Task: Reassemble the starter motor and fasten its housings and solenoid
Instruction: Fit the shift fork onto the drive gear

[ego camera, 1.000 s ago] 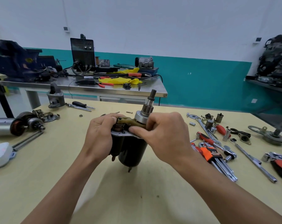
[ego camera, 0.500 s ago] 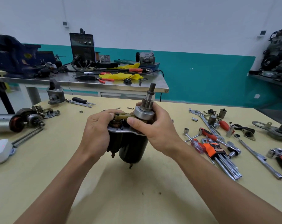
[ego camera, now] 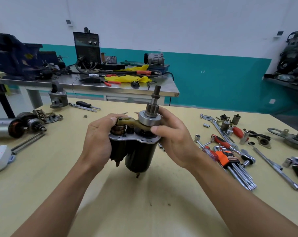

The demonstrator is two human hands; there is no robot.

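The starter motor now sits higher off the worktop. Left hand and right hand both clamp it, seating the shift fork. Housing comes next.

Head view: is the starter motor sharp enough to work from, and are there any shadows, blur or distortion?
Head view: starter motor sharp and evenly lit; soft shadow on the yellow table beneath it; wide-angle bend toward the edges, stretching the forearms; the dark engine block at far right is smeared.
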